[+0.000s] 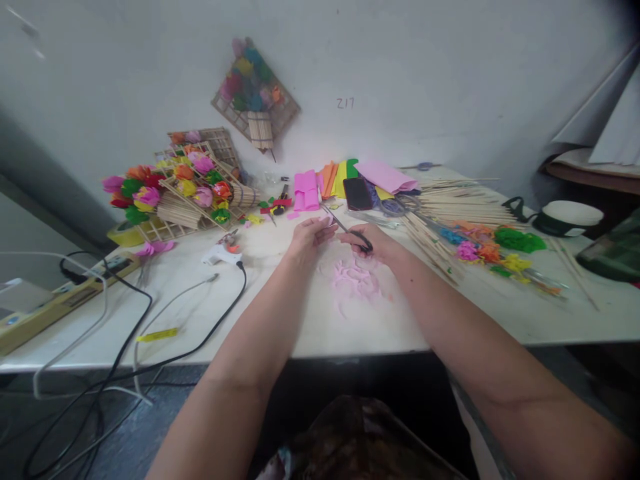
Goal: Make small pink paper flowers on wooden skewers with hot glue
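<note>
Work item: one small pale pink paper piece [329, 221], at the centre of the frame above the offcut pile. The left hand [313, 236] has its grip pinched together on the piece. The right hand [376, 244] has its grip clamped on the handles of one pair of scissors [365, 245], blades toward the upper left; blade opening cannot be determined.

Progress: cutting appears partway done — a loose pile of pink offcuts [356, 280] lies directly below the hands, strips too tangled to count. The held piece is not yet set down; the amount of cutting left cannot be judged.

Surrounding inventory on the counter [320, 337]:
- Upper centre: one phone [358, 194], beside folded coloured paper [306, 191] in pink, orange, yellow and green, plus one larger pale pink sheet [387, 177].
- Right of centre: thin sticks [465, 200], too many to count; below them, a cluster of paper flowers [487, 250], overlapping and not countable.
- Left of centre: one glue gun [223, 255].
- Left: assembled flower frames [183, 210] — overlapping, at least two.
- Far left edge: one power strip [67, 293].

On the wall, upper centre-left: one completed-looking wall hanging [260, 130].
</note>
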The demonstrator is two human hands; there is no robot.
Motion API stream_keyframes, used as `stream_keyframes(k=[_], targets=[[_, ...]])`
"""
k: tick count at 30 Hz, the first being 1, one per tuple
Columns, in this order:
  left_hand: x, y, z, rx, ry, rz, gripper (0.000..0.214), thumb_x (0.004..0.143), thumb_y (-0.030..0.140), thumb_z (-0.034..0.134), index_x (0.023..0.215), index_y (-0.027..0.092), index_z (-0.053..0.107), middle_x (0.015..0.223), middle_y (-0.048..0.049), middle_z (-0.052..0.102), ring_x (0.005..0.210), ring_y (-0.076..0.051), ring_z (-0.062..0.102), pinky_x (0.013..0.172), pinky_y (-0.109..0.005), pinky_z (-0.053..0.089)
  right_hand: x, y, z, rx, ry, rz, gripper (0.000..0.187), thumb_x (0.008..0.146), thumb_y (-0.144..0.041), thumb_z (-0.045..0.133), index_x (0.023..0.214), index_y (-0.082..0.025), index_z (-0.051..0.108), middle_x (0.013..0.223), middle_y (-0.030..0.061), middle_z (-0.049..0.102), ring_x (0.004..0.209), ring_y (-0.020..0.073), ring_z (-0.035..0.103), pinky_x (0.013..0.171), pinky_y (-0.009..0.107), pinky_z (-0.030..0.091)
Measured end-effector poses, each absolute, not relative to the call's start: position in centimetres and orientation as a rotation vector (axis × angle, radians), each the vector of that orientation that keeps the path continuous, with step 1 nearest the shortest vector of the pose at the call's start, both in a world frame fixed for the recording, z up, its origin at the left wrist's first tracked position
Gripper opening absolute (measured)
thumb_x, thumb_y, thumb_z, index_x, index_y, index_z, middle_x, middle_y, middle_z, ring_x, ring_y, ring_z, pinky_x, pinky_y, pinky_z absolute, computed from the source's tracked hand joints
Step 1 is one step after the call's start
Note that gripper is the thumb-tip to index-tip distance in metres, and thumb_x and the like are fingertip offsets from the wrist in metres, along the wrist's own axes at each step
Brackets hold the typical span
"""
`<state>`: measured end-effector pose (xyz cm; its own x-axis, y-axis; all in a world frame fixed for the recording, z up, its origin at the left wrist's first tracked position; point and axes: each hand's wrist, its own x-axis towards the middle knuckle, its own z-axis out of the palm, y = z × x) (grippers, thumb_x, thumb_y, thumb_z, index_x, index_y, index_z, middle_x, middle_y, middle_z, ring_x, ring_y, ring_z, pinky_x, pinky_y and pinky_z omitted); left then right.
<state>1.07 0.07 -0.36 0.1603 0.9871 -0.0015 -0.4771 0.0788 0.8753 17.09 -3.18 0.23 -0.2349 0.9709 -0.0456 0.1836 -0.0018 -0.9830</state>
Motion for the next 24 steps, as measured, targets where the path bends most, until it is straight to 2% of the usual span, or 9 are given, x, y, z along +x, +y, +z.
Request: stream_keyframes(k=[9,19,24], targets=[[0.84,0.28,-0.46,0.891,0.732,1.268,0.019,0.062,0.017,0.072,0.073,0.012,0.058,0.073,-0.0052,0.068,0.071,-0.017,0.067,0.070,-0.028,0.051,17.13,-3.30,0.67,-1.286,-1.532,1.295,0.027,0.065,-0.038,0.070,0.068,-0.014,0.058,0.038,-0.0066,0.042,0.027,0.0036,0.032,0.027,0.017,0.017],[0.64,0.42,-0.55,0.915,0.742,1.258,0.023,0.059,0.021,0.074,0.074,0.012,0.060,0.071,-0.0049,0.068,0.070,-0.016,0.067,0.070,-0.025,0.051,17.09,-3.26,0.60,-1.284,-1.533,1.313,0.029,0.063,-0.039,0.072,0.068,-0.014,0.058,0.037,-0.0072,0.041,0.027,0.0034,0.032,0.027,0.017,0.015],[0.66,0.50,-0.62,0.925,0.738,1.257,0.022,0.060,0.022,0.074,0.074,0.012,0.061,0.073,-0.0055,0.068,0.069,-0.016,0.067,0.070,-0.025,0.051,17.03,-3.37,0.59,-1.266,-1.535,1.324,0.028,0.064,-0.037,0.072,0.066,-0.014,0.056,0.038,-0.0069,0.042,0.029,0.0030,0.034,0.029,0.016,0.020]])
